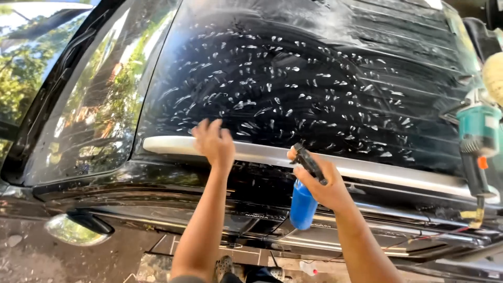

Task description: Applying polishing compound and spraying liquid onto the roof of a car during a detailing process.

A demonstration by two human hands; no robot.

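Against the black car hood (314, 78), flecked with white polish dabs, the left hand (214, 142) is pressing open-fingered near the chrome trim strip (377, 170); the right hand (320, 183) is gripping a blue spray bottle (303, 205), nozzle aimed hoodward; a teal polisher (479, 139) is resting alongside.

**Around the black car**

A teal power polisher (478, 133) stands at the right edge of the view, its cream pad (494, 77) uppermost and its black handle pointing down, where a cord runs off. At the left, the windscreen (89, 99) mirrors green trees and bright sky. Below it a chrome side mirror (73, 229) juts out over wet, stony ground (31, 257). Between the car's lower edge and the ground lie paving tiles (173, 246), and a small white bottle with a red cap (309, 269) lies on its side near them.
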